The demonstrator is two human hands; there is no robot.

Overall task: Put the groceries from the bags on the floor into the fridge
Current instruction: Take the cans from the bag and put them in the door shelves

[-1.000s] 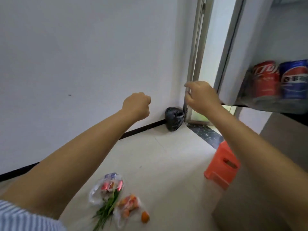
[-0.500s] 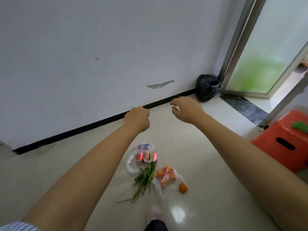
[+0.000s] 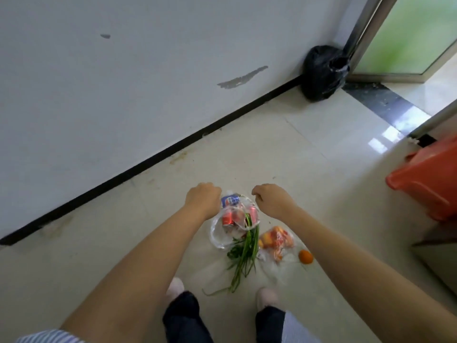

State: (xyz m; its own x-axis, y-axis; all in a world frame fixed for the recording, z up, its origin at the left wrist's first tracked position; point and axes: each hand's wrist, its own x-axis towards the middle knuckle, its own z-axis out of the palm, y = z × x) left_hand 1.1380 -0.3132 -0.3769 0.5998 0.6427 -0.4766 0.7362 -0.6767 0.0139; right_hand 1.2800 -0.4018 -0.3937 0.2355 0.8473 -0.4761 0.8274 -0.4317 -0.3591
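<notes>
On the floor before the person's feet lies the clear bag of cans (image 3: 233, 219), both curled hands, left hand (image 3: 202, 198) and right hand (image 3: 270, 199), hovering empty above it, so gripping its handles seems next.

Both arms reach down over the floor: the left hand (image 3: 203, 197) and right hand (image 3: 271, 199) hang with fingers curled, holding nothing, above a clear bag of cans (image 3: 232, 220) (red ones and a blue one). Green onions (image 3: 244, 253) lie beside a bag of fruit (image 3: 276, 240) and a loose orange (image 3: 305, 256)
</notes>
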